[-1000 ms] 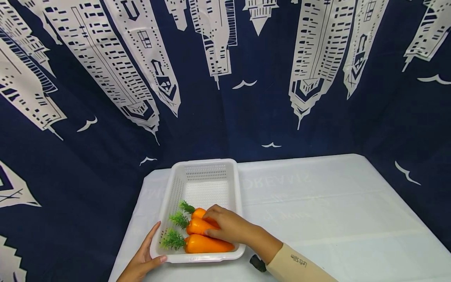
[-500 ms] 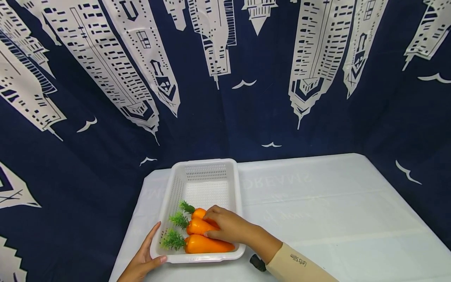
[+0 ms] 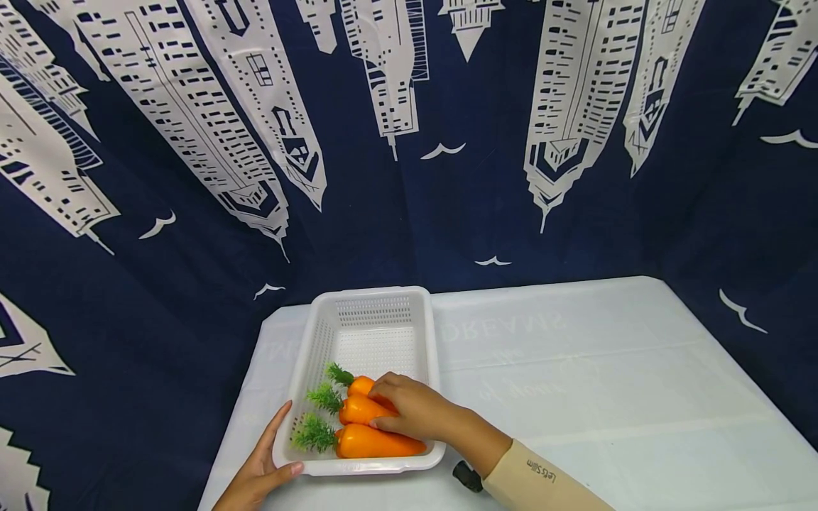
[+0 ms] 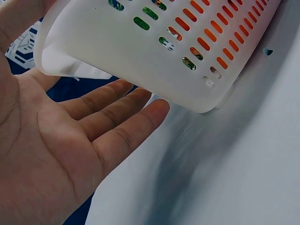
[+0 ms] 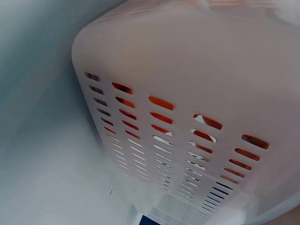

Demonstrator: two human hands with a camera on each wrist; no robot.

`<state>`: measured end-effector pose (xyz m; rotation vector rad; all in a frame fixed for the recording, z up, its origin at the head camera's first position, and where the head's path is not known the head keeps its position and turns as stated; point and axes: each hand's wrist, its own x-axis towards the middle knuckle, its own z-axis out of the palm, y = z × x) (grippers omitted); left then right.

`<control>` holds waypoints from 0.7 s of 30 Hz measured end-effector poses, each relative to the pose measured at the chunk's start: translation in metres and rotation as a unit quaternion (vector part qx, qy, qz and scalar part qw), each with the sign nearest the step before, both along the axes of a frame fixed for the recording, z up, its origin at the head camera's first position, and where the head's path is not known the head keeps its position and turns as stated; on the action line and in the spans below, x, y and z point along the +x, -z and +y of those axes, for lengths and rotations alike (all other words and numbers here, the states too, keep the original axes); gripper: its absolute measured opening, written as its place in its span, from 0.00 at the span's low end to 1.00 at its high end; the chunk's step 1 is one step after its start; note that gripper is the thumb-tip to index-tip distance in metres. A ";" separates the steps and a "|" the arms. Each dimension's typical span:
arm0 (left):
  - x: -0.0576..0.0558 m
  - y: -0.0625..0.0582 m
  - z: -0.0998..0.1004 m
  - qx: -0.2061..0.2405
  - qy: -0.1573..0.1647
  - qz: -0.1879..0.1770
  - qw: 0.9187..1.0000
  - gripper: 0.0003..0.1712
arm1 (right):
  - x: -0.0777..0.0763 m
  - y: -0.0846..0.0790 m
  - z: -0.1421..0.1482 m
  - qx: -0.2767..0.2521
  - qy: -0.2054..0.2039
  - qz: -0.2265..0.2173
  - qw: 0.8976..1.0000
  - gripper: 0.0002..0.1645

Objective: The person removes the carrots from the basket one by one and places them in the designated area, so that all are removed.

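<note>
Reaching in | right hand (image 3: 412,408): grip curled round middle carrot (image 3: 359,410) | left hand (image 3: 257,472): grip spread against basket (image 3: 371,467)

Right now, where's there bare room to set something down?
Mainly the white covered table right of the white perforated plastic basket, beyond the right forearm. The basket's far half is bare, beyond three orange carrots with green tops. Crowded: its near half, under the right hand; its near left corner, at the left hand; and where a black object lies.
</note>
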<state>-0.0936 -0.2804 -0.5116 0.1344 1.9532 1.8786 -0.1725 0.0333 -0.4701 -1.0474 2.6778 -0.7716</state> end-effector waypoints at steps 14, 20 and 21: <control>0.000 0.000 0.001 0.007 -0.017 -0.008 1.000 0.56 | 0.000 -0.001 0.002 -0.007 -0.006 -0.004 1.000 0.23; 0.000 0.001 0.001 0.003 -0.012 -0.005 1.000 0.56 | 0.000 -0.001 0.002 -0.013 -0.010 -0.003 1.000 0.22; 0.000 0.001 0.001 0.003 -0.012 -0.004 1.000 0.55 | 0.000 -0.001 0.003 -0.014 -0.010 -0.002 1.000 0.22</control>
